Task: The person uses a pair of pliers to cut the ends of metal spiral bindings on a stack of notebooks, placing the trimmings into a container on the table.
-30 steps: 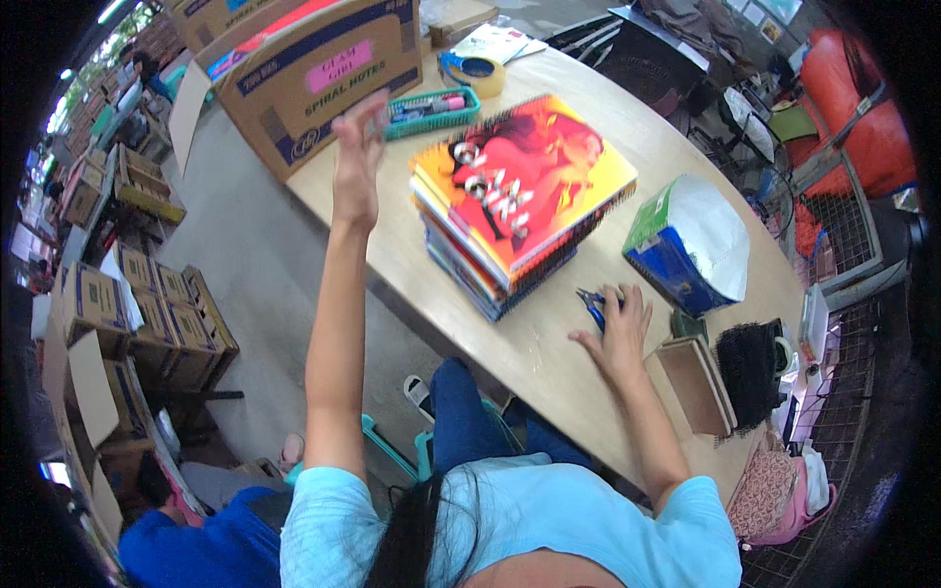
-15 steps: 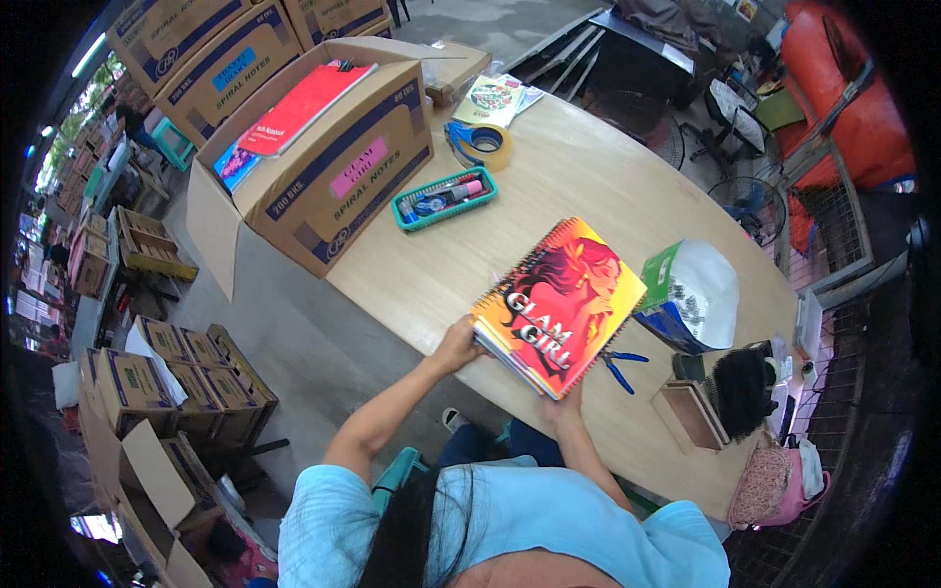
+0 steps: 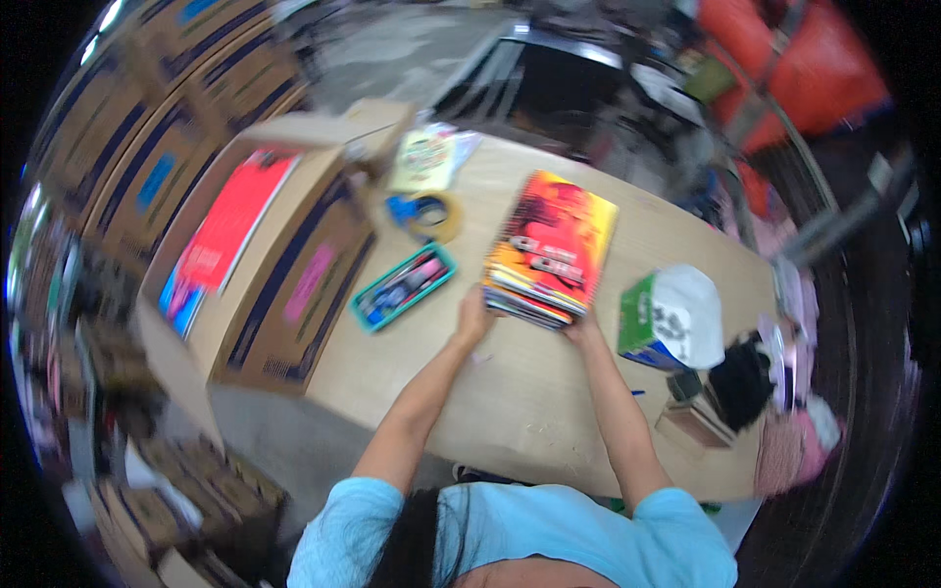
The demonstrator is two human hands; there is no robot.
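A stack of spiral notebooks [image 3: 557,235] with red, orange and yellow covers is between my hands over the table. My left hand [image 3: 474,316] grips its near left corner. At the near right corner, my right hand [image 3: 582,329] closes on the stack's edge. Fingers of both hands are partly hidden beneath the notebooks. Left of the stack lies a teal basket [image 3: 438,275] of pens and markers. A cut-open container [image 3: 638,323], green and blue outside and white inside, stands to the right.
An open carton [image 3: 284,294] at the table's left holds red notebooks [image 3: 240,220]. Behind the basket lie a tape roll [image 3: 446,218] and pale booklets [image 3: 423,162]. A black brush [image 3: 741,380] and a wooden box [image 3: 694,423] sit at the right. Cartons [image 3: 162,176] are piled beyond.
Both hands have carried the notebook stack farther over the table, and it has turned more upright in view. My view has shifted and is blurred; the pliers are now mostly hidden.
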